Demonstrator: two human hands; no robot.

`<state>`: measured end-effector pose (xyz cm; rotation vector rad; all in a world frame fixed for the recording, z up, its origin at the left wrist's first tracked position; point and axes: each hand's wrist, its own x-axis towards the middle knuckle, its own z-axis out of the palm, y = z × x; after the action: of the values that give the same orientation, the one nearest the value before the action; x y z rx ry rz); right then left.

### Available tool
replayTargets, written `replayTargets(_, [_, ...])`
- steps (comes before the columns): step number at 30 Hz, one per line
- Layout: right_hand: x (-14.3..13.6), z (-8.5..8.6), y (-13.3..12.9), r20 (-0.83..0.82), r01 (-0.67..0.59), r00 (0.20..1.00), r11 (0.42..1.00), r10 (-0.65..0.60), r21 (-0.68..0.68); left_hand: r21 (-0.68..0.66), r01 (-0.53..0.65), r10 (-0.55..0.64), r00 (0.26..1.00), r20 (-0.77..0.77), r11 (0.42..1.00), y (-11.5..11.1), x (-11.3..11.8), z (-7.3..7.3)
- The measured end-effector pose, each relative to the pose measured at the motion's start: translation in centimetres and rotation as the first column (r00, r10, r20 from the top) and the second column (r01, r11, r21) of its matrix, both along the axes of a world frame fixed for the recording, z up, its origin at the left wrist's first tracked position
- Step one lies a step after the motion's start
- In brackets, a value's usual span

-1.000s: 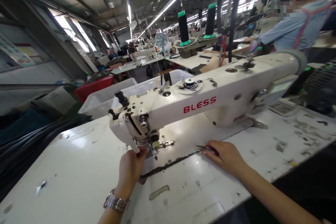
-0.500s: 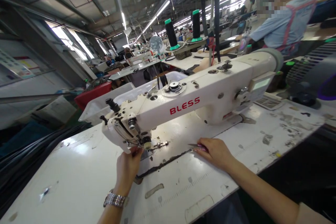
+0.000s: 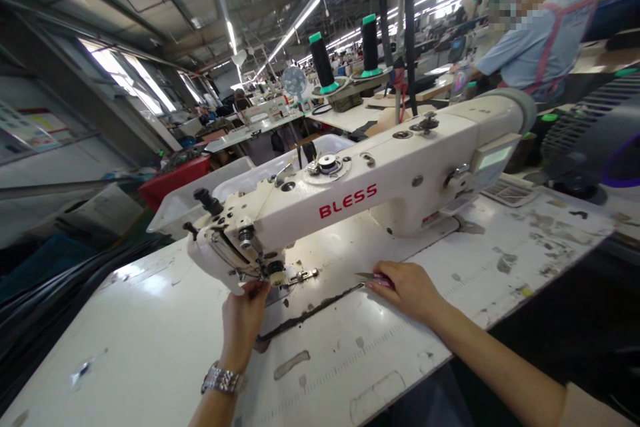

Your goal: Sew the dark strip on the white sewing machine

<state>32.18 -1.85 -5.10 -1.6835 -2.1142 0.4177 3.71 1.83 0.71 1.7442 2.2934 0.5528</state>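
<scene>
While both hands work, thread spools (image 3: 345, 57) stand behind the sewing machine (image 3: 350, 200).

Both forearms are bare, with no sleeve showing up to the frame's edge. The left hand (image 3: 243, 321) has a silver metal-link wristwatch (image 3: 223, 379) at the wrist (its face is turned away, toward 6 o'clock). The right hand (image 3: 409, 288) wears no glove or band.

Head-worn view, looking forward and down, close over sewing machine (image 3: 370, 197)
</scene>
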Motion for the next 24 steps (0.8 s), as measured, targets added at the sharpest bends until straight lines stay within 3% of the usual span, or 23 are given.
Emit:
replayTargets(7, [-0.5, -0.5, 0.0, -0.004, 0.098, 0.995, 0.983, -0.098, 0.152, 0.047, 0.005, -0.009, 0.996, 0.090, 0.999, 0.5, -0.5, -0.7])
replayTargets(11, [-1.4, 0.3, 0.0, -0.074, 0.126, 0.991, 0.951, -0.110, 0.283, 0.034, 0.024, -0.028, 0.993, 0.117, 0.999, 1.1, -1.0, -0.9])
replayTargets(18, [-8.9, 3.3, 3.7, -0.350, -0.044, 0.935, 0.998, 0.055, 0.038, 0.002, 0.077, -0.076, 0.988, 0.135, 0.997, 1.7, -1.4, -1.0])
replayTargets(24, [-14.1, 2.2, 7.1, -0.421, -0.072, 0.906, 0.997, 0.049, -0.041, -0.028, 0.077, -0.072, 0.988, 0.136, 0.997, 2.0, -2.0, -0.9])
